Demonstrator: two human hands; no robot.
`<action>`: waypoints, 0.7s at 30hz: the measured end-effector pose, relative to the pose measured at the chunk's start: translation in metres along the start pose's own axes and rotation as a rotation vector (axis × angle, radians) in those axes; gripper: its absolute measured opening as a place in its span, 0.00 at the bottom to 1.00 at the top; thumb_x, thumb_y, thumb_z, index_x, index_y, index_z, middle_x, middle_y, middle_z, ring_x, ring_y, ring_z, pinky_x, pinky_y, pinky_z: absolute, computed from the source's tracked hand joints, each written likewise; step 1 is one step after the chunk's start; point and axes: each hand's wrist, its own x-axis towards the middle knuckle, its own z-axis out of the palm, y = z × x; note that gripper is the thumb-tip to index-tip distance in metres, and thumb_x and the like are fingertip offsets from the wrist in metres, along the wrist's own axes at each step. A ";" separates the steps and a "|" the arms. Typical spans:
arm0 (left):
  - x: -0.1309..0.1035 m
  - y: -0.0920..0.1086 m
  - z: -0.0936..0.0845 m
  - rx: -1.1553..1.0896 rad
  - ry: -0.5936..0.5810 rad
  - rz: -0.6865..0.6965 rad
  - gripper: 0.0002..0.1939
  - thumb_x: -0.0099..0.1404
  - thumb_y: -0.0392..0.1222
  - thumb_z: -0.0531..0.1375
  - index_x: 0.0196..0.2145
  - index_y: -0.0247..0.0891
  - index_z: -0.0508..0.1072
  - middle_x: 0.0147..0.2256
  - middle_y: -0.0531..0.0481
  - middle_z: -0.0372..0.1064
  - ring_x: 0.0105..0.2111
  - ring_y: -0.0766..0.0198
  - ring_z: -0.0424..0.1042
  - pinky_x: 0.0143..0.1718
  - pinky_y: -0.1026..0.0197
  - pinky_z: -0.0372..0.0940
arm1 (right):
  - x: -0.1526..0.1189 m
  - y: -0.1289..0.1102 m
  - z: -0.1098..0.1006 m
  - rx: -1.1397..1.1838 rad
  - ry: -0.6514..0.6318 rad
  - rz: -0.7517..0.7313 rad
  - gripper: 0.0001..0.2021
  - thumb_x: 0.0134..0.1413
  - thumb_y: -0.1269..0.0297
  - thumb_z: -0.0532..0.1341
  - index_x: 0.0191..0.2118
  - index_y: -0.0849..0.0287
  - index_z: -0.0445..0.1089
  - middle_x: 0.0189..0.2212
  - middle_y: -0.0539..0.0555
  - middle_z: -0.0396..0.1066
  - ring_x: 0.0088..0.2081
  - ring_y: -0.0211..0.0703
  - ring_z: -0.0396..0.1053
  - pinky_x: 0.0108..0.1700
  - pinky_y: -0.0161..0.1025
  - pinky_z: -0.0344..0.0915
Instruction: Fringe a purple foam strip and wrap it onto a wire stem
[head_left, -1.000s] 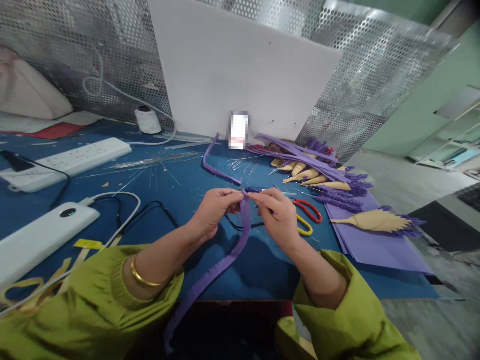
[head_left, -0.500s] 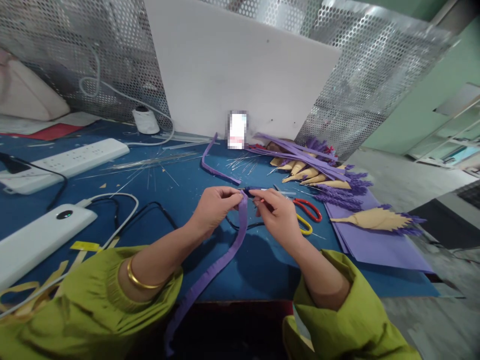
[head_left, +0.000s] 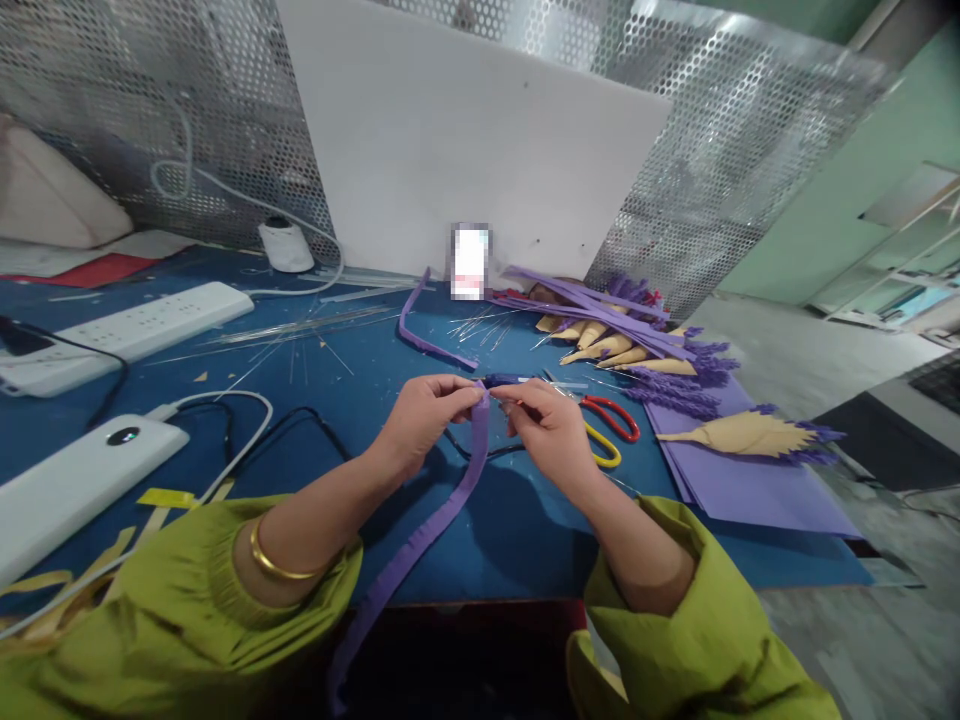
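Left hand (head_left: 424, 415) pinches the upper end of a purple fringed paper strip (head_left: 427, 525) between thumb and fingertips, closed on it. Right hand (head_left: 551, 430) grips the same end from the other side, fingers curled tight around a small dark purple rolled part (head_left: 504, 381) at the top of the strip; what lies at the roll's core cannot be made out. Both hands hover above the blue tabletop (head_left: 360, 380), fingertips nearly touching each other.

From the hands, the strip hangs down and toward the person, crosses the near edge of the tabletop and trails off between the green sleeves (head_left: 187, 600).

Just beyond the right hand: red-handled scissors (head_left: 611, 417) and a yellow-handled pair (head_left: 604, 447), lying flat, side by side. Farther beyond the right hand, to its right: purple paper sheets (head_left: 750, 480) with a tan paper cone (head_left: 742, 437) on top, then a pile of finished purple flower cones (head_left: 637, 340).

Beyond the left hand: a loose purple strip (head_left: 420, 325) and thin wires (head_left: 300, 330). Well left of the left hand: a white power bank (head_left: 75, 480) and a white power strip (head_left: 127, 325).
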 end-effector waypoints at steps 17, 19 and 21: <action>0.001 0.000 0.001 0.049 -0.025 -0.002 0.09 0.51 0.46 0.68 0.28 0.37 0.79 0.28 0.51 0.76 0.29 0.64 0.69 0.36 0.62 0.65 | 0.007 0.000 0.000 0.339 -0.018 0.355 0.09 0.45 0.66 0.63 0.34 0.60 0.77 0.19 0.47 0.68 0.18 0.34 0.64 0.20 0.31 0.59; 0.000 0.001 0.002 0.046 -0.012 -0.002 0.10 0.50 0.46 0.68 0.28 0.37 0.79 0.28 0.50 0.76 0.29 0.64 0.70 0.36 0.61 0.65 | 0.008 0.000 -0.002 0.414 -0.044 0.420 0.10 0.44 0.65 0.64 0.34 0.61 0.77 0.16 0.46 0.67 0.18 0.34 0.64 0.19 0.30 0.58; -0.001 0.002 0.003 0.029 0.004 -0.002 0.10 0.49 0.46 0.69 0.27 0.37 0.79 0.28 0.50 0.76 0.29 0.64 0.69 0.36 0.61 0.65 | 0.009 0.000 -0.003 0.471 -0.057 0.458 0.10 0.43 0.65 0.65 0.34 0.61 0.77 0.15 0.46 0.67 0.18 0.34 0.64 0.19 0.30 0.58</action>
